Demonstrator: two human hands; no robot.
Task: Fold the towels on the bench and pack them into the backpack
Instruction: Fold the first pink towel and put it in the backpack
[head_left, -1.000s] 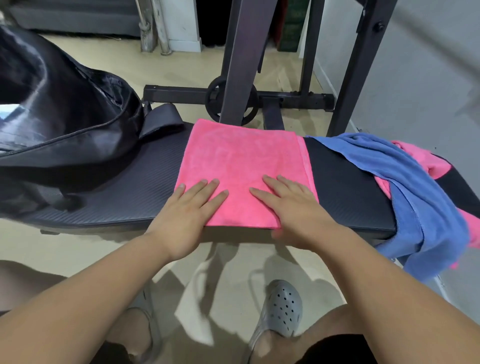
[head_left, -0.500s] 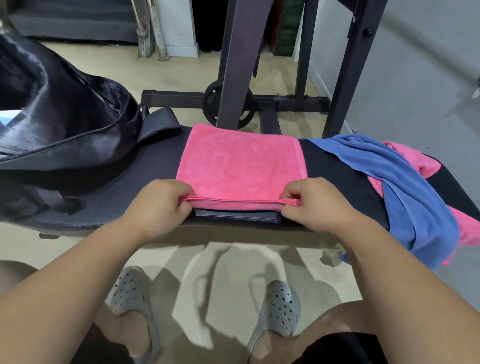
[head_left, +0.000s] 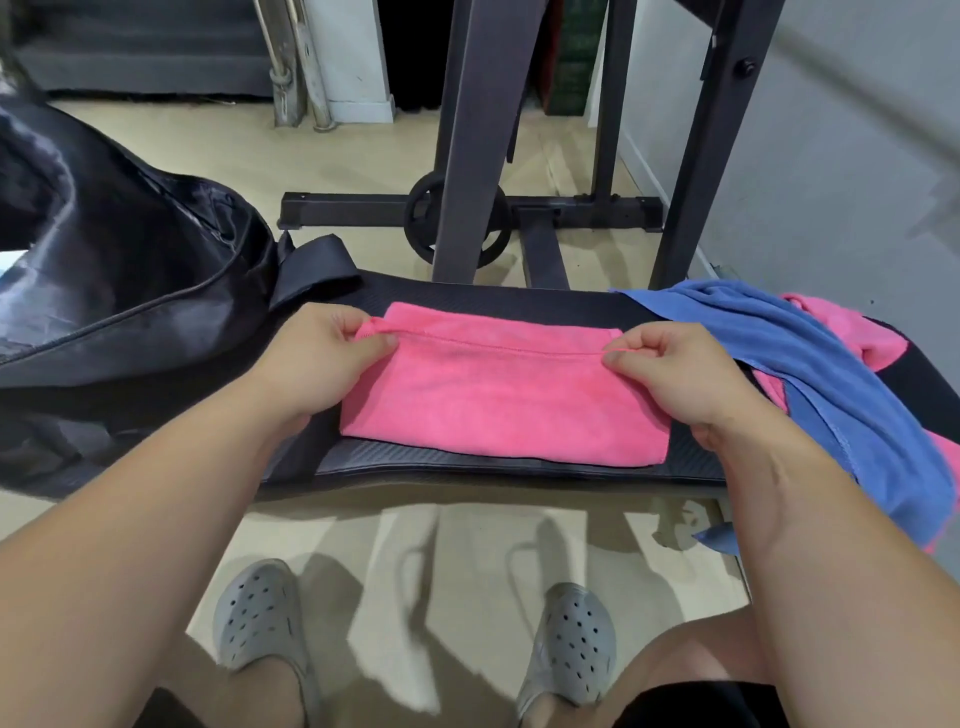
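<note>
A black backpack (head_left: 119, 291) rests on the left end of the padded bench (head_left: 519, 301). The left hand (head_left: 311, 358) pinches the folded pink towel (head_left: 498, 395) at its far left corner; the right hand (head_left: 675, 374) pinches the far right corner. Beside it a blue towel (head_left: 810, 374) lies heaped over another pink towel (head_left: 852, 332).

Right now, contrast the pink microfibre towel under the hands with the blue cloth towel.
The pink towel lies folded flat; the blue towel is crumpled. The left hand and right hand pinch the pink towel; neither grips the blue towel. Both lie on the black padded bench.
</note>
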